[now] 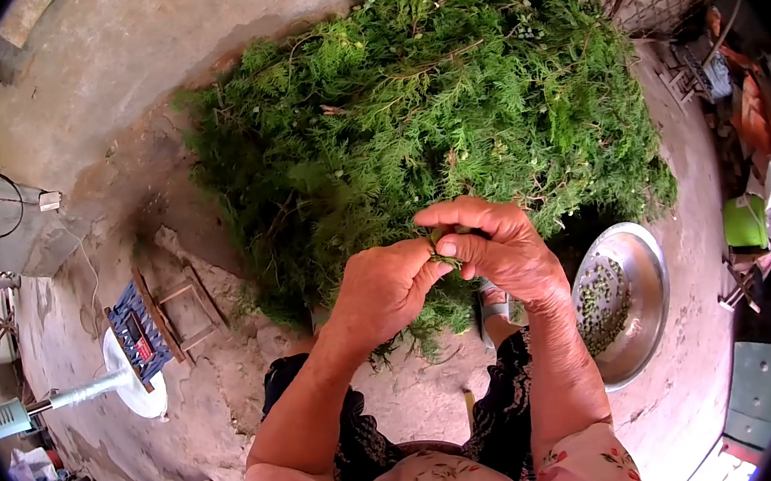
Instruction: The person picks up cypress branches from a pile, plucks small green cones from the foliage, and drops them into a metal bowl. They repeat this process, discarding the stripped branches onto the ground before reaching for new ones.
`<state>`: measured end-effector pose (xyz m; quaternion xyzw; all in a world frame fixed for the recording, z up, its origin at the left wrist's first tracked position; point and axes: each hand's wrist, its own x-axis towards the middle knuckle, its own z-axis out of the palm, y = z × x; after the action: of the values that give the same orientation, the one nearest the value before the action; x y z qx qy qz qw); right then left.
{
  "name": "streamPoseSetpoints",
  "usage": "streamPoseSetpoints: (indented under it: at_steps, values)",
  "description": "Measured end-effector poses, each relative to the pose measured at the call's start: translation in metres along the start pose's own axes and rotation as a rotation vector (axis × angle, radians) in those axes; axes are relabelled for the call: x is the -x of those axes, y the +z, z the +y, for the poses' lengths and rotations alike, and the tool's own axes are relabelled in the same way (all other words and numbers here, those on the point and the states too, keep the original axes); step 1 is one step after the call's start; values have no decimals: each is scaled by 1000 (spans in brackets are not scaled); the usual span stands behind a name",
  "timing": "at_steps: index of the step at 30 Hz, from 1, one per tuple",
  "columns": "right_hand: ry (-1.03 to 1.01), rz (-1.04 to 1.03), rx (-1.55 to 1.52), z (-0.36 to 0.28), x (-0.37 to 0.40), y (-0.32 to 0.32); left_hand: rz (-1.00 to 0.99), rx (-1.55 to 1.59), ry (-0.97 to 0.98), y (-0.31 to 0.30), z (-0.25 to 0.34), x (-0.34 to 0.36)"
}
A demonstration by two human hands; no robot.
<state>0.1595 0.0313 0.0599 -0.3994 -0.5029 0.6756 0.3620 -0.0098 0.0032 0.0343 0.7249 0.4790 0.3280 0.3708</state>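
My left hand and my right hand meet over the near edge of a large heap of cut evergreen branches. Between their closed fingertips is a small green evergreen sprig, mostly covered by the fingers. Thumb and forefinger of the right hand pinch it from one side, while the left fingers grip it from the other. To the right of my right forearm, a round metal basin holds many small green cones across its bottom.
A small folding stool with a woven seat stands at the left, beside a pedestal fan's round white base. Household items, including a bright green container, line the right side. A concrete wall rises behind the heap.
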Motion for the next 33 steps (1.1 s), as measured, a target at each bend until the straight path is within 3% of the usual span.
streamPoseSetpoints:
  at_steps: [3,5,6,8,10,12,16,18,20,22,23,25,29,32,33]
  values:
    - [10,-10,98,1,-1,2,4,-13,40,0,3,1]
    - [-218,74,313,5,-1,6,112,-68,36,2,10,0]
    - [-218,79,315,6,0,10,109,-66,39,5,11,-1]
    - [-425,290,603,7,1,19,170,-53,-39,8,11,-1]
    - [-388,356,600,10,4,26,187,-89,-47,12,12,-2]
    - [-509,552,805,11,7,30,205,-123,-52,18,14,-5]
    - [-477,626,713,26,21,23,215,-73,17,28,22,-3]
    - [-156,646,341,32,33,18,175,-174,49,35,23,1]
    - [67,792,253,25,39,9,153,-196,131,40,24,8]
    - [116,774,95,33,48,-36,122,-95,186,43,25,20]
    - [142,786,91,31,54,-47,102,10,167,39,19,22]
    - [176,819,88,34,69,-80,-15,194,-68,20,14,16]
    - [258,947,295,58,119,-163,89,654,-324,-32,20,9]
    - [439,1077,469,89,164,-212,199,891,-347,-61,8,12]
    - [469,1164,546,105,178,-226,164,1034,-250,-69,-1,13]
